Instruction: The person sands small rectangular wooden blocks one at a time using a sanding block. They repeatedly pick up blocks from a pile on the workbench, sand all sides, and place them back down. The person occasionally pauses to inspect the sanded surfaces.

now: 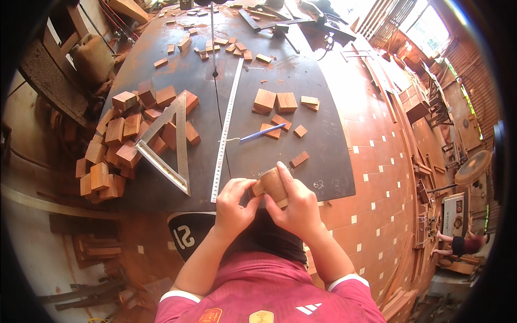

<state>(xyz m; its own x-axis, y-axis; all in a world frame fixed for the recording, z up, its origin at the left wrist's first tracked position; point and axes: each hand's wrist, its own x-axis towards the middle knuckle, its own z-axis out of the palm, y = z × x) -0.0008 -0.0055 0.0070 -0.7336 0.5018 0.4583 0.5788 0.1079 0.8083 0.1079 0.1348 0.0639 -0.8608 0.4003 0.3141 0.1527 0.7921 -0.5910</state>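
Observation:
Close to my body, at the near edge of a dark flat table (pixel 202 156), both hands are closed on wood. My right hand (pixel 296 202) grips a brown wooden block (pixel 276 185). Pinched in the fingers of my left hand (pixel 235 204) is a smaller wooden piece (pixel 258 188), pressed against that block; the fingers partly cover both. Just beyond lie a small reddish block (pixel 299 158), a blue pen (pixel 262 133) resting over another block, and paler blocks (pixel 286 102). A white ruler (pixel 228 126) runs lengthwise to the left of them.
A heap of wooden blocks (pixel 114 132) covers the table's left side, with a metal set square (pixel 180 140) leaning on it. A thin upright blade (pixel 212 37) meets the table at a slot. Small offcuts (pixel 237 47) lie farther back. Another person (pixel 466 246) is far right.

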